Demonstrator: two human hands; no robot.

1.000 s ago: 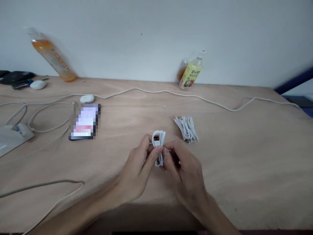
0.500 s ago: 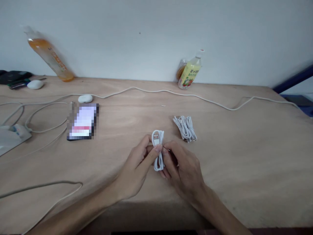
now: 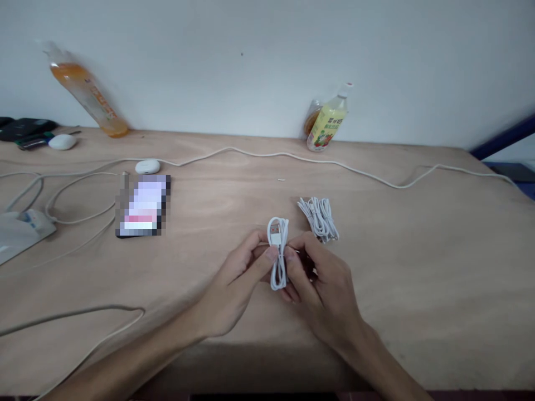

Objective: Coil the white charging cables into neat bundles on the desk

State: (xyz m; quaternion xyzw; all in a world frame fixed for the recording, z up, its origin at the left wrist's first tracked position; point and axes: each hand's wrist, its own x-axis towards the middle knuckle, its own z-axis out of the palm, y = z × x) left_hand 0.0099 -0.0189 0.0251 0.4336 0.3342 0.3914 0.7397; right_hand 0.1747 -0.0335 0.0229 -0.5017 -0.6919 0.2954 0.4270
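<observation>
A white USB cable (image 3: 279, 273), coiled into a long narrow bundle, stands upright between my hands over the table. Its USB plug faces me near the top loop. My left hand (image 3: 242, 278) pinches the bundle's left side, thumb pressed across the middle. On the other side, my right hand (image 3: 324, 284) is closed with thumb and index finger at the bundle's waist, where a thin tie seems to run round it. A small light end pokes out by the right fingers. Most fingertips are hidden behind the coil. Just beyond my right hand lie several coiled white cables (image 3: 320, 218).
A phone (image 3: 144, 206) and a white earbud case (image 3: 147, 166) lie to the left. A long white cord (image 3: 251, 152) crosses the wooden table (image 3: 418, 267). An orange drink bottle (image 3: 90, 97) and a yellow bottle (image 3: 330, 122) lean at the wall. A tiny white piece (image 3: 281, 180) lies mid-table.
Both hands and the coiled cable have shifted slightly right in view. My right thumb now lies flatter against the coil's middle, and the tie there shows more plainly.
</observation>
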